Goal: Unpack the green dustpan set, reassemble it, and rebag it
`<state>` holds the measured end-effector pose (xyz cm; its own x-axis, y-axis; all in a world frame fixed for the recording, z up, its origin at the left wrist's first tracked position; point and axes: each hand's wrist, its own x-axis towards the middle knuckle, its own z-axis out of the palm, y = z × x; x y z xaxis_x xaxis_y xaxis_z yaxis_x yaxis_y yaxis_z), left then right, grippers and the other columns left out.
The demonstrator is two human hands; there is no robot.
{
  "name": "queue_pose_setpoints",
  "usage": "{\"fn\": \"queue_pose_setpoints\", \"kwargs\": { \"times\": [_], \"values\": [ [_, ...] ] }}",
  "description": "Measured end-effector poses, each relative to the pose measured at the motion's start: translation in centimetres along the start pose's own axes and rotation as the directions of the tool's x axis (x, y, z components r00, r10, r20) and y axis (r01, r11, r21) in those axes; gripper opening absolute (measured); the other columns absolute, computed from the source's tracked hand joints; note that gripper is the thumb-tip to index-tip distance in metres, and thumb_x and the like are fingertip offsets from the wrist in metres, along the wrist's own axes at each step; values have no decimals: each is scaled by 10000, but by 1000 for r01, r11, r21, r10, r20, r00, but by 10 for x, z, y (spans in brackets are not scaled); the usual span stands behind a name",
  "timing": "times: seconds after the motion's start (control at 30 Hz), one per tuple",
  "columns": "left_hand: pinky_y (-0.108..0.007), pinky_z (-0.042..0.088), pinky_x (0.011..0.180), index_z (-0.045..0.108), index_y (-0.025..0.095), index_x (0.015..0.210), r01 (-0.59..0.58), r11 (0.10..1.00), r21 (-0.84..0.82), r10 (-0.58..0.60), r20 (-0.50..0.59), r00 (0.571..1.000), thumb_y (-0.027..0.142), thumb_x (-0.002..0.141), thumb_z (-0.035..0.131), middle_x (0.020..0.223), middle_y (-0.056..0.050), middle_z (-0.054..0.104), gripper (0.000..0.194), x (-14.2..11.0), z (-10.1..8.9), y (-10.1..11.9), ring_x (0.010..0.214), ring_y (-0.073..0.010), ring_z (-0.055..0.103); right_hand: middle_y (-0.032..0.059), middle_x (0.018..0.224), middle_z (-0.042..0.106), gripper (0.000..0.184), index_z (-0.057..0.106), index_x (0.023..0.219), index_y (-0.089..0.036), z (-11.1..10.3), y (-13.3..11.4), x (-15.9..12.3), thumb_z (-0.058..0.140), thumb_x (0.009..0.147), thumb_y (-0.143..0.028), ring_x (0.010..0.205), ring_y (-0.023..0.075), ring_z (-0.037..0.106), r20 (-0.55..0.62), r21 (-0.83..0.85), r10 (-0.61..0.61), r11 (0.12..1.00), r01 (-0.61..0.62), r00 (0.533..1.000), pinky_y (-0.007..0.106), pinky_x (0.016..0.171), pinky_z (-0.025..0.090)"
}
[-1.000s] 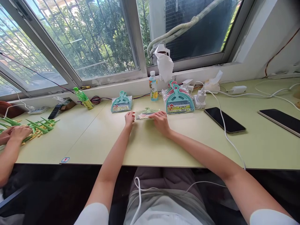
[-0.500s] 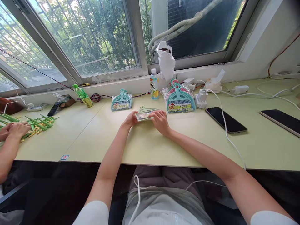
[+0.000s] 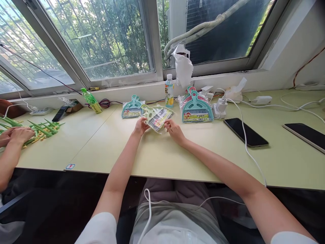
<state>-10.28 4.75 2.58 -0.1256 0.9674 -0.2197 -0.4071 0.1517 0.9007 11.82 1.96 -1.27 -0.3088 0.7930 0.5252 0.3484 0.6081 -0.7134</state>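
Note:
A small pale green dustpan and brush set (image 3: 157,117) in a clear plastic wrapper is held tilted above the table, its handle toward the upper left. My left hand (image 3: 141,126) grips its left side, fingers partly behind the pack. At the right edge my right hand (image 3: 175,130) is closed on the wrapper. Behind my left hand rests a teal dustpan and brush set (image 3: 132,107) in its own wrapper. To the right stand more wrapped dustpan sets (image 3: 197,108), a teal one in front of a red one.
A lemon drink bottle (image 3: 169,91) stands at the back, and a green bottle (image 3: 91,100) leans farther left. Two phones (image 3: 245,133) and white cables lie right, near a charger (image 3: 219,107). At far left, another person's hands (image 3: 21,135) rest by green and yellow pieces (image 3: 44,132).
The pale green dustpan set has turned from nearly edge-on to facing me, its handle now upper left. My right hand has shifted from its top to its right edge.

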Motion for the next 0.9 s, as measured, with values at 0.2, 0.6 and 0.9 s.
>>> {"fn": "queue_pose_setpoints", "kwargs": {
  "times": [0.2, 0.6, 0.9],
  "values": [
    [-242, 548, 547, 612, 112, 985, -8, 999, -47, 6, -32, 999, 174, 780, 528, 684, -24, 676, 230, -3, 2, 1, 522, -121, 605, 5, 839, 704, 271, 603, 986, -210, 6, 7, 4, 424, 999, -414, 517, 102, 583, 222, 187, 167, 960, -210, 961, 242, 586, 460],
    [-286, 548, 647, 649, 140, 931, -56, 998, 22, 52, 145, 988, 269, 752, 642, 767, -40, 691, 221, -8, 0, 1, 645, -151, 638, -6, 696, 684, 456, 552, 850, -207, -1, 16, 14, 757, 701, -587, 485, 75, 551, 70, 707, 451, 606, -363, 890, 194, 449, 378],
    [-221, 486, 568, 649, 173, 1029, -117, 993, 27, 112, 138, 984, 180, 640, 625, 800, 7, 673, 389, -6, -5, -2, 633, -102, 589, 27, 953, 697, 376, 590, 923, -225, -4, 11, 13, 742, 717, -500, 857, 173, 711, 78, 702, 437, 614, -361, 896, 301, 741, 562]
  ]
}}
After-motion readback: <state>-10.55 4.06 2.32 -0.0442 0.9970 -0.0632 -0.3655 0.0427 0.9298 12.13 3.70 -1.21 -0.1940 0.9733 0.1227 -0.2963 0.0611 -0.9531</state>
